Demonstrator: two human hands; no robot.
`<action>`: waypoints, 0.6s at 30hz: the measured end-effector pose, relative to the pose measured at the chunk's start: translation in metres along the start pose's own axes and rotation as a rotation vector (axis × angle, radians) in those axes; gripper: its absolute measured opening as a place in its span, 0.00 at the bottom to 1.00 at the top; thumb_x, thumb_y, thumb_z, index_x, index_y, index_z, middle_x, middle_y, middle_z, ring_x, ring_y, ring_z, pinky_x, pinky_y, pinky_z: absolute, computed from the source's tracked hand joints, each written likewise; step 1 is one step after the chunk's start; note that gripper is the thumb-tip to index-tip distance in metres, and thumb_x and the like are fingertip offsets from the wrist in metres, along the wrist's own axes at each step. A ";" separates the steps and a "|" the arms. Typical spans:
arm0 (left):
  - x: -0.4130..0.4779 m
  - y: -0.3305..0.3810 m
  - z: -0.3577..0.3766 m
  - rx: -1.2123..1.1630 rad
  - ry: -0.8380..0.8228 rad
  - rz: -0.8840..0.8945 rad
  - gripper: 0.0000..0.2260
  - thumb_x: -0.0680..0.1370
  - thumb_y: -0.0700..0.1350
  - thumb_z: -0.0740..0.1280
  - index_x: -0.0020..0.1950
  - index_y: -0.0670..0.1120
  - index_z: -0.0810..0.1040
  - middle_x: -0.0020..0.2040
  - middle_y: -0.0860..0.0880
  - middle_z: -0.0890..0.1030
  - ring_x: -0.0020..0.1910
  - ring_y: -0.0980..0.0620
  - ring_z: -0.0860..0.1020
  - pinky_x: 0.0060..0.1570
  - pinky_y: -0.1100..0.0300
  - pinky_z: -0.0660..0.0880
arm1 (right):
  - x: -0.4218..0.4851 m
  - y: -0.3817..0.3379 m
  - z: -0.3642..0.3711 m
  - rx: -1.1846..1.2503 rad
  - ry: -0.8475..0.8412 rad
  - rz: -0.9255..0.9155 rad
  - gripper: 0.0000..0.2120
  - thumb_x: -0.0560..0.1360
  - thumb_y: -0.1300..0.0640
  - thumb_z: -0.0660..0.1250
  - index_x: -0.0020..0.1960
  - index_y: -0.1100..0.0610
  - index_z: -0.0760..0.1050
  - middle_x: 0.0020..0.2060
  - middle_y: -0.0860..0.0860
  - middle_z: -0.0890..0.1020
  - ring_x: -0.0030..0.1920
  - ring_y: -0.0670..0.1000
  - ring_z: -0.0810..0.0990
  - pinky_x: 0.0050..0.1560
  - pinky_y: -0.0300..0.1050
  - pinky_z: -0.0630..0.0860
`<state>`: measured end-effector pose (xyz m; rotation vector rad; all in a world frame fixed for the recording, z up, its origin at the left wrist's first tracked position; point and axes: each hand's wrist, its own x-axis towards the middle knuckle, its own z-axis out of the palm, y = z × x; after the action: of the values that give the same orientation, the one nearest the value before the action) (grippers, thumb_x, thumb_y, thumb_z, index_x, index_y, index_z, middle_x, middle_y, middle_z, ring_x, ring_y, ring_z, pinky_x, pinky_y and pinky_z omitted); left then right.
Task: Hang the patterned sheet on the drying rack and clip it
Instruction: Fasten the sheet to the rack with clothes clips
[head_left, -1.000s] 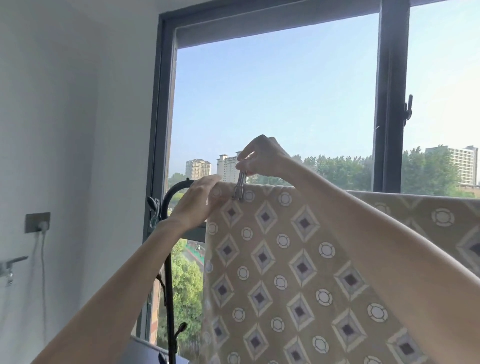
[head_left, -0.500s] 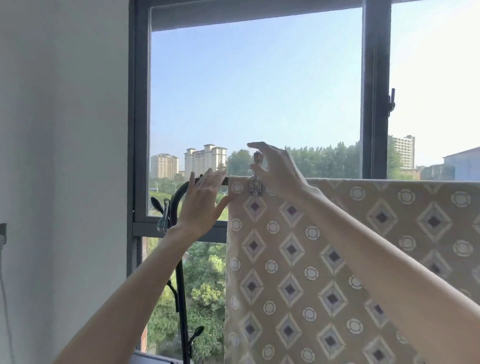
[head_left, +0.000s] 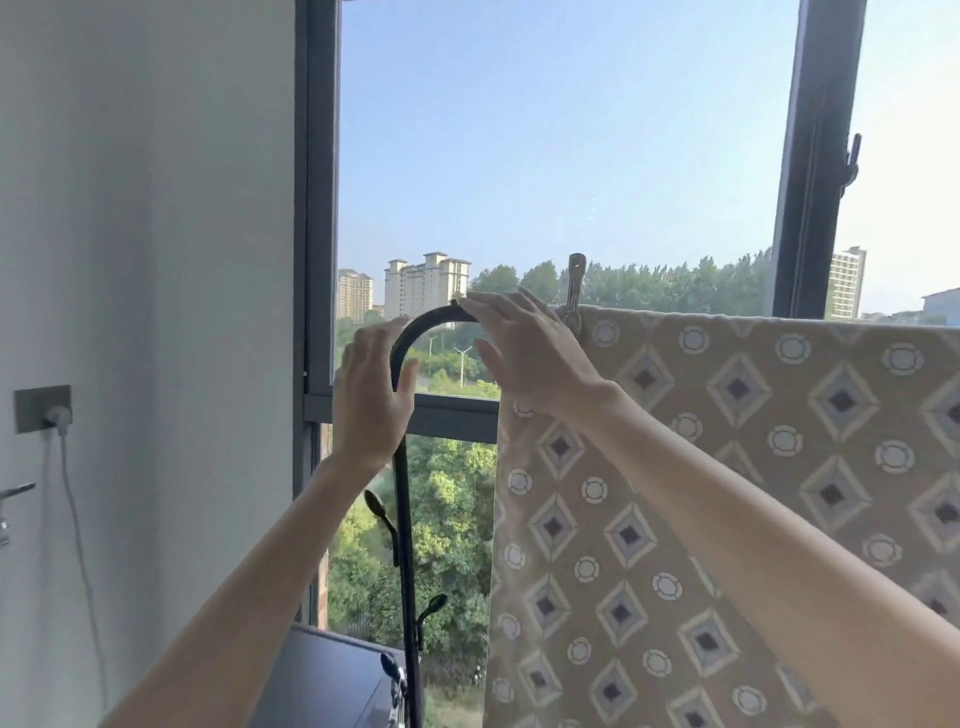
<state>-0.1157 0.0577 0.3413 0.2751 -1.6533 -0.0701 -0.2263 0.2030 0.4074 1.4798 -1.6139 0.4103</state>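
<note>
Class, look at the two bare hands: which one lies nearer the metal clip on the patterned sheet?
The right hand: it hovers just beside the metal clip on the beige patterned sheet, while the left hand is farther off, by the black curved rack pole.

Pale wall (head_left: 156, 208) left, socket (head_left: 41, 408); dark-framed window (head_left: 314, 208), bright sky, trees, towers.

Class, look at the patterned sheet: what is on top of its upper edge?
A metal clip stands upright on the patterned sheet's top edge near its left corner. The rack bar beneath is covered by fabric.
</note>
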 end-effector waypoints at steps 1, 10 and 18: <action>-0.005 -0.008 -0.004 0.018 0.016 -0.055 0.19 0.76 0.40 0.67 0.66 0.42 0.71 0.58 0.44 0.74 0.57 0.48 0.74 0.61 0.55 0.72 | 0.004 -0.005 0.008 -0.007 -0.045 -0.001 0.25 0.80 0.55 0.58 0.75 0.56 0.59 0.73 0.49 0.64 0.74 0.49 0.60 0.76 0.47 0.47; -0.025 -0.058 -0.015 -0.290 -0.383 -0.689 0.24 0.79 0.49 0.62 0.73 0.43 0.61 0.68 0.44 0.70 0.63 0.48 0.72 0.59 0.58 0.69 | 0.029 -0.029 0.042 -0.067 -0.112 0.007 0.24 0.81 0.53 0.57 0.75 0.57 0.59 0.74 0.52 0.62 0.76 0.52 0.52 0.75 0.51 0.39; -0.002 -0.060 -0.004 -0.417 -0.360 -0.618 0.24 0.81 0.49 0.57 0.76 0.45 0.57 0.71 0.46 0.67 0.70 0.49 0.66 0.67 0.57 0.63 | 0.086 -0.048 0.038 -0.271 -0.458 0.022 0.22 0.81 0.43 0.51 0.36 0.55 0.69 0.33 0.48 0.75 0.39 0.50 0.75 0.73 0.62 0.50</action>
<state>-0.1033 0.0009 0.3270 0.4625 -1.8025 -0.9650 -0.1882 0.1096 0.4376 1.4108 -1.9510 -0.1490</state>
